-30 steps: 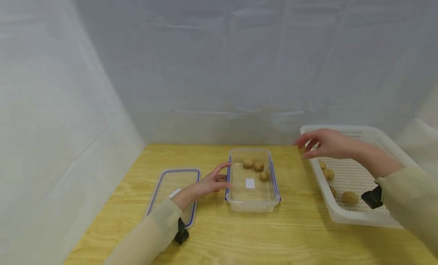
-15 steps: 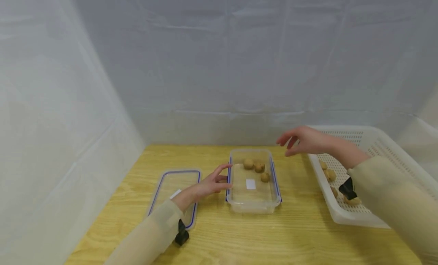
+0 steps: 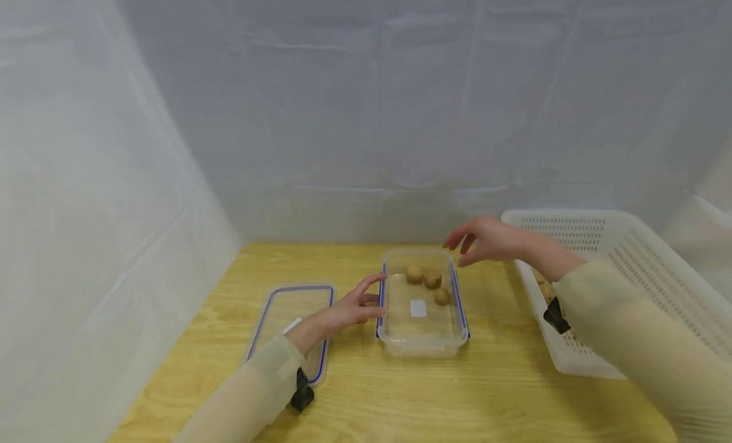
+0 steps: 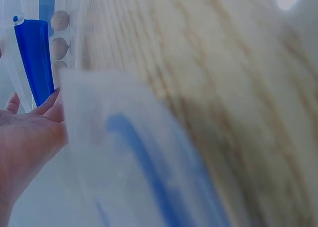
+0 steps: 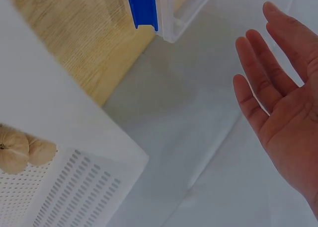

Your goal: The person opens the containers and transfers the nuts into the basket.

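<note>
A clear plastic box (image 3: 426, 325) with blue side clips stands on the table, and three round tan walnut-like things (image 3: 432, 278) lie toward its far end. My left hand (image 3: 351, 307) touches the box's left side with its thumb and fingers spread; part of this shows in the left wrist view, near a blue clip (image 4: 37, 58). Above and just right of the box's far right corner hovers my right hand (image 3: 486, 238). In the right wrist view its fingers (image 5: 258, 73) are spread, the palm faces the camera and nothing is in it.
A white perforated basket (image 3: 563, 222) stands at the right, partly hidden by the right forearm. More walnut-like things (image 5: 12, 150) lie in it. A clear lid (image 3: 301, 293) with a blue seal lies left of the box, under the left forearm. White sheeting (image 3: 366, 144) stands behind the table.
My right hand has moved left from over the basket's near-left rim to beside the box, with the forearm now covering more of the basket. The left hand stays at the box.
</note>
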Motion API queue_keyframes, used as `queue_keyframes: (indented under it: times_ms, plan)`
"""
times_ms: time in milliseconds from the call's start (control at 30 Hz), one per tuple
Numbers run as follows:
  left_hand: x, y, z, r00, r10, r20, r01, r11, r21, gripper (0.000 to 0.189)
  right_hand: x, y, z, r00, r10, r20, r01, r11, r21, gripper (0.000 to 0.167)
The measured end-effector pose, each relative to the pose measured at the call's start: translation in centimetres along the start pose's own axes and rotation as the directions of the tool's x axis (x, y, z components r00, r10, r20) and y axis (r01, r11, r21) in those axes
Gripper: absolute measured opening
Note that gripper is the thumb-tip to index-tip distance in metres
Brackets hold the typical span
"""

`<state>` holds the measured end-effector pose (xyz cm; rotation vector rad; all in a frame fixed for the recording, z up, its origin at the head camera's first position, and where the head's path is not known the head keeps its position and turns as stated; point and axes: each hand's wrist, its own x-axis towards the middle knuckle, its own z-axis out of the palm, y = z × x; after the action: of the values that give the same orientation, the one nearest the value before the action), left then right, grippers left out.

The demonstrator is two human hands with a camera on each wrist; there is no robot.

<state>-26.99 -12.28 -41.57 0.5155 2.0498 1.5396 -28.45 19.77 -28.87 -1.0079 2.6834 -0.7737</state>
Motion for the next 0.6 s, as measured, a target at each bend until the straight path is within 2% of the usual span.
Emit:
queue_keyframes:
  times_ms: [367,600]
  plan:
    - [-0.2,0.1,0.3,1.0,0.003,0.005,-0.003,1.0,0.001,0.071,1.7,0.3,1.6,0.998,-0.038,0.053,0.041,0.998,-0.05,0.033]
    - [-0.1,0.0,0.2,1.0,0.005,0.003,-0.005,1.0,0.006,0.071,2.7,0.0,2.9,0.994,-0.046,0.101,0.049,0.998,-0.025,0.035]
